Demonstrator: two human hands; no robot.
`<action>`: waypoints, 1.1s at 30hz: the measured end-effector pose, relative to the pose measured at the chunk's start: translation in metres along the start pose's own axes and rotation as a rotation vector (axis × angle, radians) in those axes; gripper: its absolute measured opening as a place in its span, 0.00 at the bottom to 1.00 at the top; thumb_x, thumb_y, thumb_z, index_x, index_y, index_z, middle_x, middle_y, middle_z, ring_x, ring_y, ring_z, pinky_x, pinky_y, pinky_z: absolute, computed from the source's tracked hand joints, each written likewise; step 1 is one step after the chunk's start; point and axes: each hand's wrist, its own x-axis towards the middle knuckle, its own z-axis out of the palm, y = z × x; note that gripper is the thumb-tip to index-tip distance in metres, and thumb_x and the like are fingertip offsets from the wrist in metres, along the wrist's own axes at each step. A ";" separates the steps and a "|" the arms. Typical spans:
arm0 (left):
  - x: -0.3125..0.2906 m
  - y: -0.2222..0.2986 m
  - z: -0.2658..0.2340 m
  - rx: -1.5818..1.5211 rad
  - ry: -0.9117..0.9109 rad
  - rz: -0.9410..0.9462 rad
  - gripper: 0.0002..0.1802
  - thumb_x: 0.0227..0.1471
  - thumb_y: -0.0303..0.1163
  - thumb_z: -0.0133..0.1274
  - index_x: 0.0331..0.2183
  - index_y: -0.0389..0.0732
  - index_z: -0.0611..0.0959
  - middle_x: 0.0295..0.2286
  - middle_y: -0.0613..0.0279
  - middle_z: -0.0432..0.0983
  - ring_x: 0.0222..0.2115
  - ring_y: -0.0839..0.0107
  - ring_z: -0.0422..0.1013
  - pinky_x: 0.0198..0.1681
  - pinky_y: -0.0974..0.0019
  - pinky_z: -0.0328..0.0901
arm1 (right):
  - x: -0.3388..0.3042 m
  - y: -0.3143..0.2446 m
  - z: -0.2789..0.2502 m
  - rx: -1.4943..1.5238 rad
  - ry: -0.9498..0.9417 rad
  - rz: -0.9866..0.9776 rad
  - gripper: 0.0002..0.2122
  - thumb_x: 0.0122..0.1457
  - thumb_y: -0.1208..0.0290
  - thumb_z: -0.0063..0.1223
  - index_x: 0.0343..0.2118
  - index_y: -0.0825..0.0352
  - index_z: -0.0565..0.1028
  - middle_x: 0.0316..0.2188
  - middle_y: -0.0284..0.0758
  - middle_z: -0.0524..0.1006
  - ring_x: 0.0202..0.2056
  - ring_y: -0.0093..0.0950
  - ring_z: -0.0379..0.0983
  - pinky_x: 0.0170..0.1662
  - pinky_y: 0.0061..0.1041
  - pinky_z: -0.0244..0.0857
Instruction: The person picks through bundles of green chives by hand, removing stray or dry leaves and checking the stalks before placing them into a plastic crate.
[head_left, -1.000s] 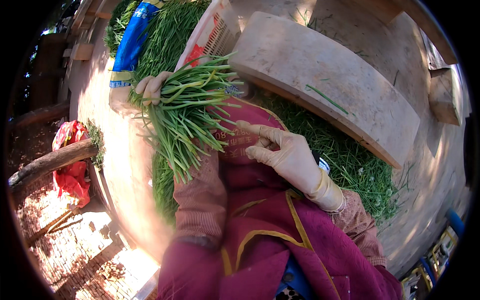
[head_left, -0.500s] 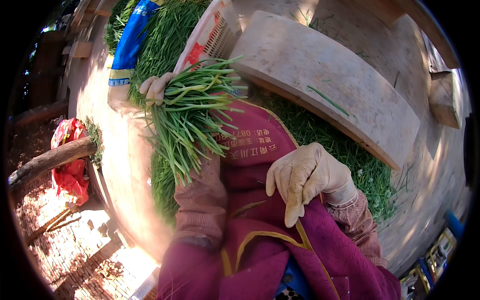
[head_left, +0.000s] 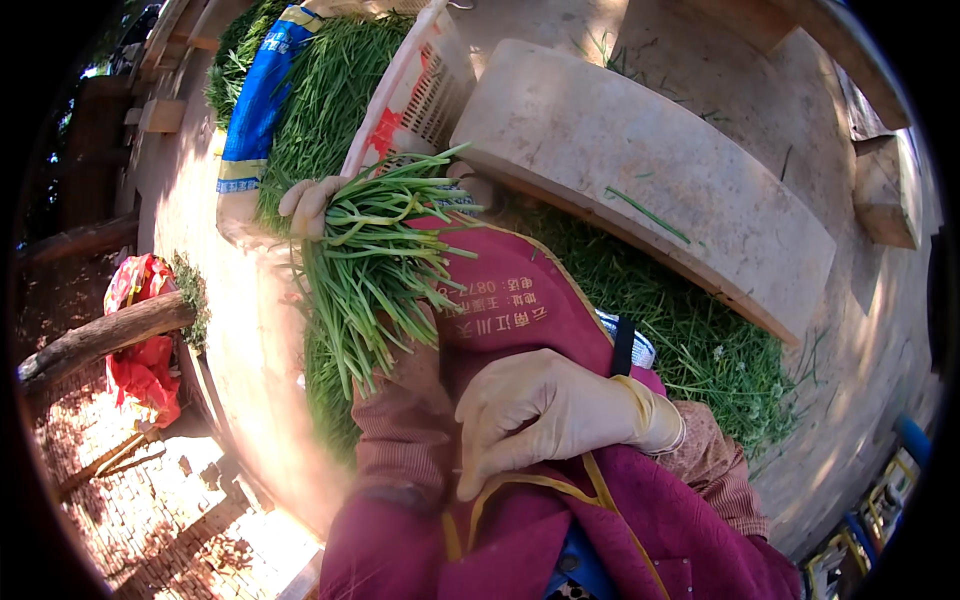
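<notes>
In my left hand (head_left: 312, 207), gloved in cream, is a bunch of chives (head_left: 385, 250). The fingers close round it at its left side, and its pale green ends fan out to the right and downward over my left forearm. My right hand (head_left: 545, 415), also in a cream glove, hovers over the maroon apron (head_left: 500, 350) on my lap. Its fingers curl with the tips pressed together. A thin pale bit seems to show at the fingertips, too small to name. The right fingers are apart from the bunch.
A stone slab (head_left: 650, 170) lies ahead, with a loose green leaf (head_left: 648, 215) on it. Cut greens (head_left: 720, 360) are heaped below it. A white-and-red plastic basket (head_left: 425, 85) and a blue sack (head_left: 265, 100) flank more greens. A log (head_left: 110, 340) and red bag (head_left: 145, 380) are at left.
My right hand has moved left and slightly down across the apron, its fingers now pointing left. The left hand and its chives have shifted slightly down in view.
</notes>
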 end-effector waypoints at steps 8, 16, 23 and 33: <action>-0.001 -0.017 0.016 0.000 0.003 0.038 0.09 0.62 0.34 0.41 0.42 0.43 0.72 0.26 0.73 0.73 0.30 0.79 0.68 0.46 0.73 0.65 | -0.016 0.035 -0.045 -0.072 0.874 0.230 0.14 0.58 0.75 0.54 0.48 0.63 0.78 0.43 0.37 0.79 0.42 0.20 0.74 0.48 0.19 0.66; -0.012 -0.050 0.033 -0.021 0.044 0.086 0.10 0.64 0.35 0.38 0.42 0.43 0.71 0.25 0.73 0.72 0.27 0.78 0.68 0.46 0.73 0.66 | 0.022 0.024 -0.051 -0.192 0.803 0.263 0.14 0.57 0.70 0.58 0.45 0.68 0.79 0.36 0.40 0.81 0.37 0.20 0.75 0.43 0.20 0.68; -0.016 -0.062 0.040 0.016 0.048 0.067 0.12 0.64 0.36 0.37 0.43 0.41 0.71 0.25 0.73 0.72 0.26 0.77 0.68 0.46 0.70 0.64 | 0.013 0.059 -0.051 -0.444 0.865 0.288 0.11 0.54 0.67 0.61 0.32 0.72 0.81 0.23 0.35 0.81 0.24 0.19 0.74 0.31 0.21 0.68; -0.006 -0.046 0.045 0.009 0.013 -0.035 0.06 0.62 0.27 0.42 0.42 0.41 0.69 0.25 0.71 0.71 0.26 0.76 0.68 0.46 0.71 0.64 | -0.125 0.059 -0.083 0.080 1.252 0.300 0.11 0.62 0.69 0.53 0.36 0.73 0.79 0.25 0.32 0.78 0.25 0.17 0.69 0.32 0.17 0.65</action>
